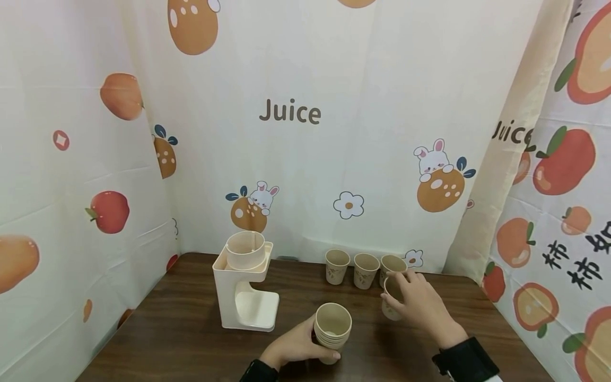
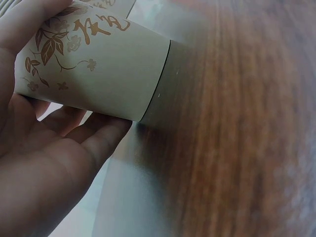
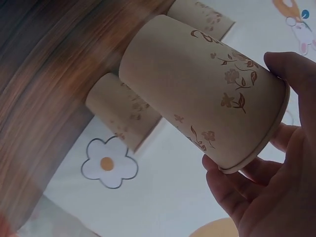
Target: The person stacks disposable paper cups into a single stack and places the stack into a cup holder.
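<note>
While fingers of the left hand curl round a cup stack right of the white stand, over-squeezing could crumple it; farther right of the stand, the cup row could topple if bumped by the single cup, rim-pinched in fingers of the right hand. Cups: beige, tapered, brown floral print.

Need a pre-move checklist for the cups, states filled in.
1. Right hand has a grip on its cup near the rim: ok.
2. That cup is mouth up: ok, the head view shows its opening on top.
3. Its base rests on the table: cannot tell.
4. It has a gap to the row of three cups behind: cannot tell, it overlaps the rightmost one in the head view.
5. Those three stand upright: ok.
6. Left hand holds the nested stack: ok.
</note>
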`<state>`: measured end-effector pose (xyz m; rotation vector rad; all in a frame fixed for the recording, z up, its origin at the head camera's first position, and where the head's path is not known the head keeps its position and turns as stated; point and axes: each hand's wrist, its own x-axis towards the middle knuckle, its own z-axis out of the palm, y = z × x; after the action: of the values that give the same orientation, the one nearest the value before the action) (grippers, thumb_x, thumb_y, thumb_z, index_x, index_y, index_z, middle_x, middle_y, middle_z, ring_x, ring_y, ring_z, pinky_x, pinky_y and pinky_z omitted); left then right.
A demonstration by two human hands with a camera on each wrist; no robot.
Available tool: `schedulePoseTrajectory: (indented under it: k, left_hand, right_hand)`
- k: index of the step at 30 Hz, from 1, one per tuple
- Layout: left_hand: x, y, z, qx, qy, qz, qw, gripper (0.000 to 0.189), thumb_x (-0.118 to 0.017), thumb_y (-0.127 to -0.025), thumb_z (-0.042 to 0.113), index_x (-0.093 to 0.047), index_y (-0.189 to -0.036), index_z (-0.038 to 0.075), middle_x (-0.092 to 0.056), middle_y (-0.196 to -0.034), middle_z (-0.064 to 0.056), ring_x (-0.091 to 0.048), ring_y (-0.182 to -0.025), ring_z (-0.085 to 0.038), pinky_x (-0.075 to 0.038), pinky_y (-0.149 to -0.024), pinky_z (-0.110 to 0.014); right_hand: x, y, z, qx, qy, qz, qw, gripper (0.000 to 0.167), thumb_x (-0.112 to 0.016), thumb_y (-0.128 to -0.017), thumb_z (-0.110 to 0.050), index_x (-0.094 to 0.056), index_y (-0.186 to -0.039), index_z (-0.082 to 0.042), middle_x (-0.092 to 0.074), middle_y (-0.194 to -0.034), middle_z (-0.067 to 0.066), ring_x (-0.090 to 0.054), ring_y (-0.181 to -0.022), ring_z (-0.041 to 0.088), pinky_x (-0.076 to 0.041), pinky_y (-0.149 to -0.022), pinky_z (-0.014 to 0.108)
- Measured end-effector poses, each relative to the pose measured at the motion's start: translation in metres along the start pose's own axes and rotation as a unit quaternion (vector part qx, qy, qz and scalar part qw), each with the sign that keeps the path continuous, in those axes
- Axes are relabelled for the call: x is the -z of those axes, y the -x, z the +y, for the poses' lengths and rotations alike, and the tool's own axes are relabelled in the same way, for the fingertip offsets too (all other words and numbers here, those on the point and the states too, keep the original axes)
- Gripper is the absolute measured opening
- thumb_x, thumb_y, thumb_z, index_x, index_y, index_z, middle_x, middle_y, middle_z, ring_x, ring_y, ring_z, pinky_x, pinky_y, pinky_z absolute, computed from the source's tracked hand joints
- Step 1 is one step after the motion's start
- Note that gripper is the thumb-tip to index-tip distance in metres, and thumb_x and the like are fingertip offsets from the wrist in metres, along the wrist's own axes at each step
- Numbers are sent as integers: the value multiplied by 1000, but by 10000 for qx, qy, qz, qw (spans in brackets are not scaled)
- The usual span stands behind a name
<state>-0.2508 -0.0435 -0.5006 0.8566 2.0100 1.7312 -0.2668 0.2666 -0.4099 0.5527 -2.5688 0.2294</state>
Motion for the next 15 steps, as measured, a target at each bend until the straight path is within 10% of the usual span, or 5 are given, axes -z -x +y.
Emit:
schedulePoseTrajectory:
  k: [15]
  left_hand:
    - [0,1,1,81,-69,51,9999,75,-85,-81,19,-45,-144,25,-61,-129,2,-54,-123,-17,-35,-106,-44]
  right_hand:
    - [16,2,-34,438,-313,404,9977,43,-80,-86,-32,-69,-123,-12,-63,-112,11,-59,-101,31,-50,-83,48]
